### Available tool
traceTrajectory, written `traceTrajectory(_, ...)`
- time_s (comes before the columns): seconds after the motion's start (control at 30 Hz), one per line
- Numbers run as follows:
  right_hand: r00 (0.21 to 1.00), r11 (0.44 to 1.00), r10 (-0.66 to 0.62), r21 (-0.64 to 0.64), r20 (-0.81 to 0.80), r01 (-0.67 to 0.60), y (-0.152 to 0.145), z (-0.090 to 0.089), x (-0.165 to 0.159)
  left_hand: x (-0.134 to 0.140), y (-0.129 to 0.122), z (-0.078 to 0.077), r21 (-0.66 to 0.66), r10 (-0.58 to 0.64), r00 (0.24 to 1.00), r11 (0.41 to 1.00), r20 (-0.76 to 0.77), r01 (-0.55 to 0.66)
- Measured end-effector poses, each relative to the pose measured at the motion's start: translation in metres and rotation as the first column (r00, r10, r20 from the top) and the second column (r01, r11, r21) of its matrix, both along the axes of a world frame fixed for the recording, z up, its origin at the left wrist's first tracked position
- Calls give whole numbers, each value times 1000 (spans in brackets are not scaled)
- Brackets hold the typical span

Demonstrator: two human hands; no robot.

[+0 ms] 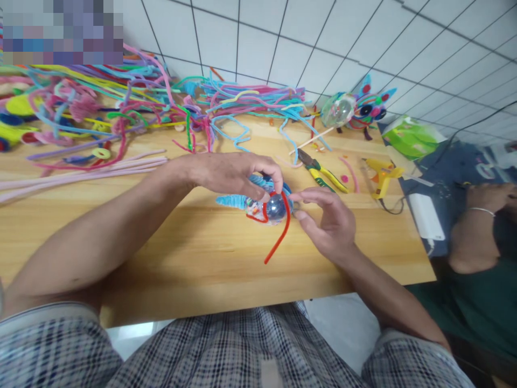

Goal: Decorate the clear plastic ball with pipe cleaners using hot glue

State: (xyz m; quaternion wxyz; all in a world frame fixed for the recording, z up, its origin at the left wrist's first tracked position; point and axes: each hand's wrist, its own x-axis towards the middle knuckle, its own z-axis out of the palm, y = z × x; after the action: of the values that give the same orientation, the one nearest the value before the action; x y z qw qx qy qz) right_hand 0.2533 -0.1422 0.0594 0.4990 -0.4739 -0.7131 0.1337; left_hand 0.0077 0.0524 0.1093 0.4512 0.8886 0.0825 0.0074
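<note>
- The clear ball [277, 209] sits on the bare near part of the wooden tabletop [194, 269], in front of the person in the checked shirt, between both hands.
- From here, the left hand [232, 173] arches over it, thumb and forefinger set narrowly apart, holding the ball from above.
- The right hand [333, 222] has its thumb and forefinger moderately apart at the ball's right edge; I can't tell whether they grip anything.
- A red fuzzy stem [287, 225] bends over the ball, its loose end pointing toward the person.
- A blue fuzzy piece [231, 201] sticks out on the ball's left side.
- Yellow-and-green pliers [320, 171] lie beyond the right hand, and a yellow glue gun [381, 177] lies farther right.
- Heaped colored stems [254, 101] line the wall side; pale lilac stems [89, 175] lie at the left.
- A blue-eared figure [369, 108] stands at the far right corner.
- Off to the right, another person's forearm [476, 237] wears a pale band.
</note>
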Motion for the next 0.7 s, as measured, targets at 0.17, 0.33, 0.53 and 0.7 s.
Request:
traceTrajectory(0.17, 990, 997, -17, 75, 137, 6, 5, -1, -3, 1, -1, 1, -34, -6, 1000, 999, 22, 7)
traceTrajectory(0.33, 975, 997, -7, 80, 222, -11, 7, -3, -3, 1, 0, 2, -60, -13, 1000, 998, 21, 15)
traceTrajectory(0.53, 986, 998, 23, 45, 164, -31, 6, -6, -2, 1, -1, 3, -74, -11, 1000, 997, 19, 13)
traceTrajectory(0.7, 972, 994, -108, -21, -210, 106, 9, -7, 3, 0, -2, 3, -34, 2, 1000, 999, 9, -2)
